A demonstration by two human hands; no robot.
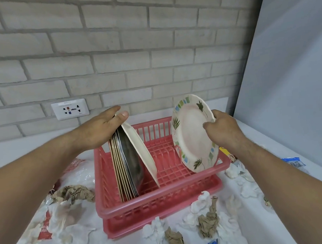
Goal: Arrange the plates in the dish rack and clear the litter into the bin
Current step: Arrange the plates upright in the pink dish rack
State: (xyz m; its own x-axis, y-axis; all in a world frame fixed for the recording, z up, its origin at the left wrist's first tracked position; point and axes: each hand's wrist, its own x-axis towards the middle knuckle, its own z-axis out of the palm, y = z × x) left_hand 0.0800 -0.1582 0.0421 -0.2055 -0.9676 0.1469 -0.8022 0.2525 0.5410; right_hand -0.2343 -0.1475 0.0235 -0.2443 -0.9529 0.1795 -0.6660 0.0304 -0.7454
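- A pink plastic dish rack [181, 192] stands on a white counter [260, 220], close to a grey brick wall [131, 47]; everything below is placed relative to this rack.
- Inside the rack, at its left end, a stack of plates [126, 167] stands on edge, leaning to the left: several thin-rimmed plates, then a dark shiny one, then a cream plate [138, 142] on the side facing the middle of the rack.
- The left hand [101, 128] rests over the top rims of that stack, fingers curled across the edges and the thumb on the cream plate's rim, steadying it.
- Over the rack's right end, the right hand [222, 130] pinches the right rim of a patterned plate [192, 132] with green leaves and pastel squares around its border.
- That patterned plate stands nearly upright, its face turned toward the stack; whether its lower edge touches the rack I cannot tell.
- The middle slots of the rack, between stack and patterned plate, show only pink grid.
- Crumpled white tissue [201, 203] and brown paper [208, 222] lie on the counter in front of the rack.
- Left of the rack lie more brown paper [75, 193] and clear plastic wrapping with red print [45, 227].
- Right of the rack sit white tissue [237, 171] and a blue wrapper [293, 161].
- A wall socket [70, 109] is set in the brick behind and left of the rack.
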